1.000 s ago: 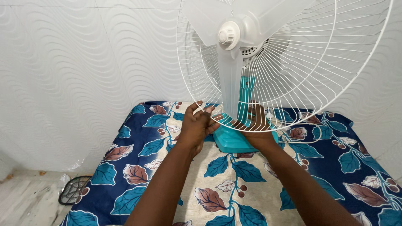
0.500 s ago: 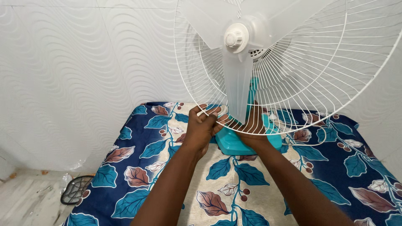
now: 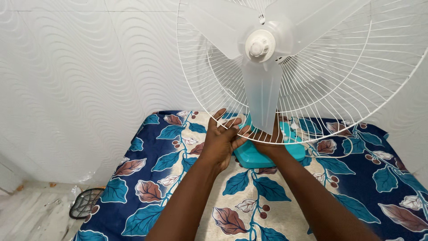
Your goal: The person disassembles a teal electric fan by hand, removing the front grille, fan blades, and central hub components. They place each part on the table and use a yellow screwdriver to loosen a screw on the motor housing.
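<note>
The lower rim of the white wire fan guard [image 3: 214, 96] is touched by the loosely spread left hand [image 3: 223, 140] and gripped from behind by the right hand [image 3: 267, 143].

Bed [image 3: 187, 178] covered by a sheet [image 3: 147, 156] printed with teal, rust and white leaves on dark blue, a cream band running down the middle. White wall [image 3: 80, 76] behind and to the left, embossed with a wavy line pattern. Pale floor [image 3: 35, 209] at near left. On it, just beside the bed's left edge, a dark round wire grille [image 3: 84, 203] lying flat. Clear plastic scrap [image 3: 76, 191] near the grille.
</note>
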